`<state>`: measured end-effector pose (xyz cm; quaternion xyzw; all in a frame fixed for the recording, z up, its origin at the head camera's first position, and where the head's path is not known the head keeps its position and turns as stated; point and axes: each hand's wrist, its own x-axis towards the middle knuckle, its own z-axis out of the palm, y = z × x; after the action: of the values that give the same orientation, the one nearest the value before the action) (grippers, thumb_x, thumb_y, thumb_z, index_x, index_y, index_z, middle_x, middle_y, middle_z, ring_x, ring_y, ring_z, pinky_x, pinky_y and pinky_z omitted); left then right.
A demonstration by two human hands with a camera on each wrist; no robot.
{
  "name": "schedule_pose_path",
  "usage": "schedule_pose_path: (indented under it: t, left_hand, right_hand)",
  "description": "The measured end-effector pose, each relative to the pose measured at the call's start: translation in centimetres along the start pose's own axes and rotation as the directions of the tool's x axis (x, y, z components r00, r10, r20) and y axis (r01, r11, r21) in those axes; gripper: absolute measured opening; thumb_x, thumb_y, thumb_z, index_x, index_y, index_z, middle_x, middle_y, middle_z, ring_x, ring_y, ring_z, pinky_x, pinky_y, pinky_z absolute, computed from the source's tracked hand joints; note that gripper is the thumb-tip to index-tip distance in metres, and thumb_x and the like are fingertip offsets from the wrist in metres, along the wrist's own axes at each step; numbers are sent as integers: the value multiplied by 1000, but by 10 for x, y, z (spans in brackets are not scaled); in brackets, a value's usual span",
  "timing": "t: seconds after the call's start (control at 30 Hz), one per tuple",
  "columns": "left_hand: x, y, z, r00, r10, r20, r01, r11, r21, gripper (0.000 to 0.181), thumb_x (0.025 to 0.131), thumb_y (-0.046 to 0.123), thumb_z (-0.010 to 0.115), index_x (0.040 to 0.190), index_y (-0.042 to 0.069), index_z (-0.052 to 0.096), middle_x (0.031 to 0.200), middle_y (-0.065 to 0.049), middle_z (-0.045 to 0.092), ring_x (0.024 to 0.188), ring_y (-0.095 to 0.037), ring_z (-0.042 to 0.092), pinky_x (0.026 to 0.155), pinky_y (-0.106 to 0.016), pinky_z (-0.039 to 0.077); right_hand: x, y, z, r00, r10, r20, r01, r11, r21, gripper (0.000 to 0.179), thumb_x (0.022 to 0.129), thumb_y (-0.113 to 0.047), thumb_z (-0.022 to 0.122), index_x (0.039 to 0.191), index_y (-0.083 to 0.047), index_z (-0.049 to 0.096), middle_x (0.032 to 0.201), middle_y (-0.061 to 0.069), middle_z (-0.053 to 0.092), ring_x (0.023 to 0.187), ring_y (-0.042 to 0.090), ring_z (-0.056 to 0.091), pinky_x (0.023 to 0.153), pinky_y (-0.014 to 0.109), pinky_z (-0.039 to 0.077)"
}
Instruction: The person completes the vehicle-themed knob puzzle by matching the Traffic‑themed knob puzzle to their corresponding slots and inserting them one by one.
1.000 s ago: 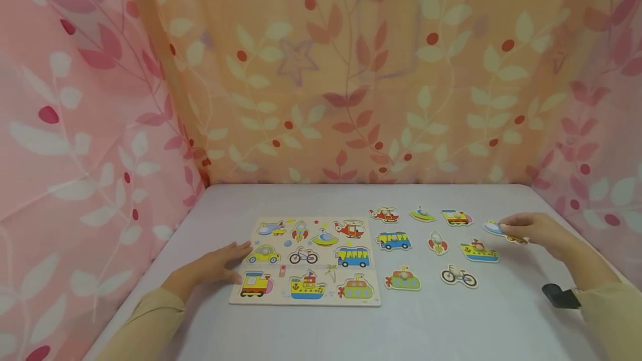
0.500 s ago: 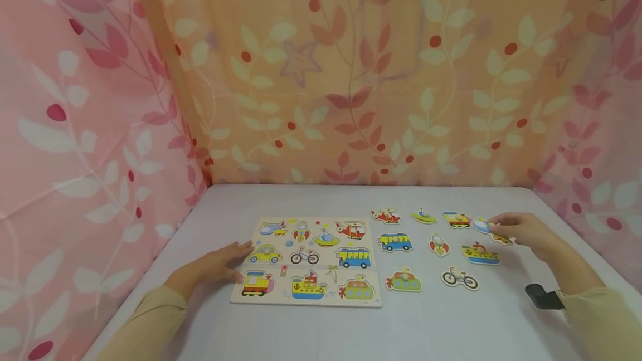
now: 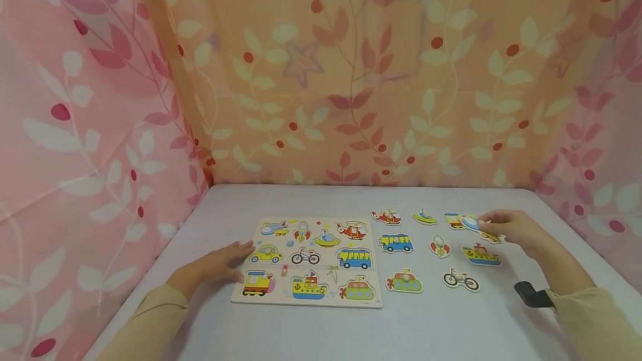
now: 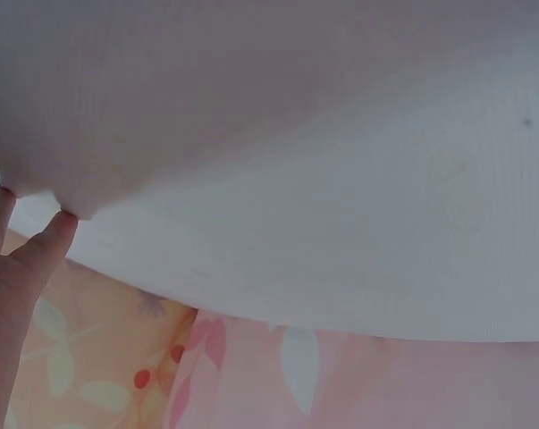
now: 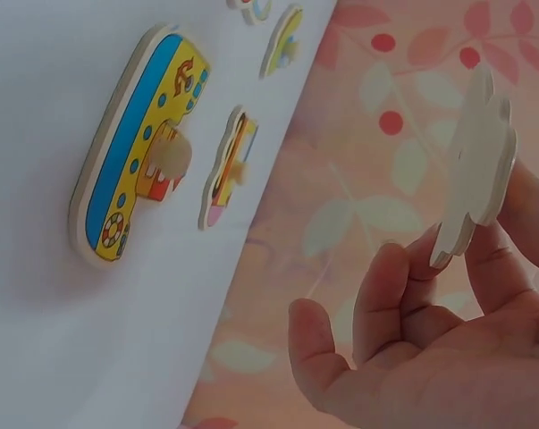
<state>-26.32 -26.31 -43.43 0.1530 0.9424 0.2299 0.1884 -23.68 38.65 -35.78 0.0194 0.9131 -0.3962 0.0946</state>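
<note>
My right hand pinches an airplane puzzle piece above the table at the right. Its plain wooden back faces the right wrist camera. In the head view the airplane overlaps the train piece. Nearest below is the ship piece, which has a round knob. At the left, my left hand rests at the left edge of the wooden puzzle board, its fingers extended. The board shows pictures of vehicles, including an airplane picture at its upper left.
Between board and right hand lie several knobbed pieces: helicopter, flying saucer, bus, rocket, submarine and bicycle. Floral curtains enclose the white table. A black strap piece sits by the right sleeve.
My right hand has moved left with the airplane piece, which now overlaps the train piece in the head view. My left hand has stayed at the board's edge.
</note>
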Motion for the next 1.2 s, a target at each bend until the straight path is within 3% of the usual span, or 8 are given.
schedule_pose_path:
  t: [0.37, 0.57, 0.8, 1.07, 1.2]
  left_hand:
    - [-1, 1, -1, 1000, 19, 5, -19, 1000, -12, 81, 77, 31, 81, 147, 14, 44, 157, -9, 31, 144, -42, 13, 110, -66, 16]
    - [-3, -2, -1, 999, 52, 4, -52, 999, 7, 80, 77, 32, 80, 146, 13, 45, 156, -16, 29, 142, -47, 16, 109, -67, 16]
    - [-2, 1, -2, 1000, 16, 3, -16, 1000, 6, 80, 76, 33, 81, 146, 16, 46, 157, -8, 31, 145, -42, 14, 109, -66, 16]
    - [-2, 0, -2, 999, 35, 5, -35, 999, 15, 80, 76, 33, 80, 146, 15, 46, 156, -12, 31, 143, -45, 16, 109, -66, 17]
    - [-2, -2, -1, 999, 34, 6, -34, 999, 10, 80, 77, 34, 80, 146, 15, 46, 156, -9, 31, 144, -43, 15, 109, -66, 16]
  right_hand:
    - [2, -13, 13, 1000, 15, -15, -14, 1000, 22, 56, 93, -35, 65, 123, 11, 54, 115, 25, 63, 107, 41, 52, 87, 60, 43]
    - [3, -19, 20, 1000, -2, -9, 2, 1000, 17, 57, 93, -36, 65, 124, 10, 54, 115, 24, 63, 107, 40, 53, 88, 60, 43]
    - [5, -27, 29, 1000, -9, -15, 9, 999, 36, 52, 93, -33, 66, 122, 9, 55, 110, 18, 66, 102, 34, 56, 88, 60, 43]
    - [6, -41, 40, 1000, -11, -9, 11, 999, 40, 50, 93, -32, 67, 122, 6, 56, 113, 20, 63, 101, 33, 54, 89, 59, 44]
    - [7, -46, 47, 1000, -8, 3, 8, 999, 50, 51, 92, -33, 68, 123, 5, 57, 112, 19, 62, 101, 33, 53, 89, 58, 44]
